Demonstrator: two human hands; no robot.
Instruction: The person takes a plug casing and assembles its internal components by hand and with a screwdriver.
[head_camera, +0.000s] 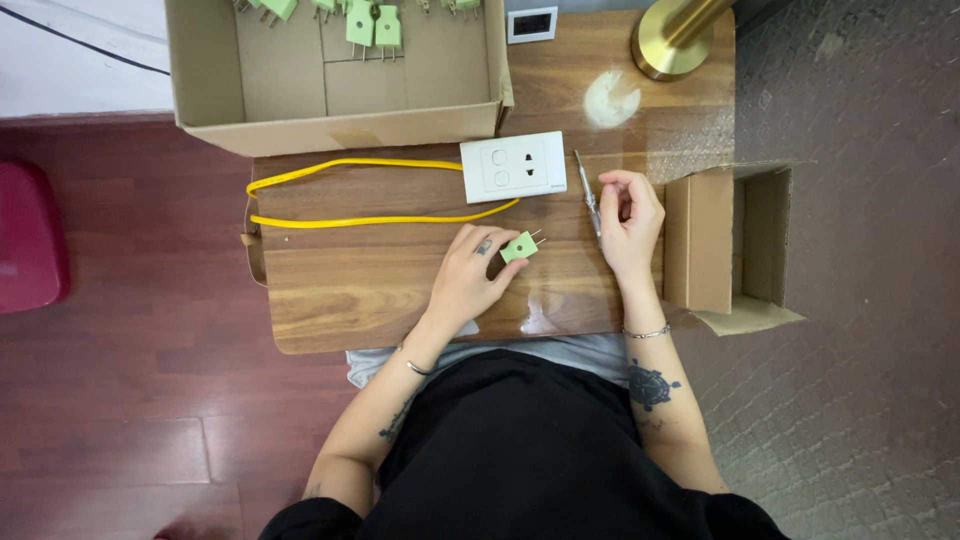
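1. The left hand (466, 275) pinches a green plug (520, 246) in its grip, just above the wooden counter (340, 290).
2. The right hand (630, 225) has its grip closed on a thin screwdriver (587, 188), beside the white socket plate (513, 166).
3. The large cardboard box (300, 125) holds more green plugs (372, 24).
4. The small box (735, 245) looks empty, though shadow hides its depth.
5. A yellow cable (350, 190) loops across the counter.

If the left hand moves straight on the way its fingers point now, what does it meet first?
Probably the white socket plate. The left hand holds a green plug and points up toward it, with the yellow cable passing just before it.
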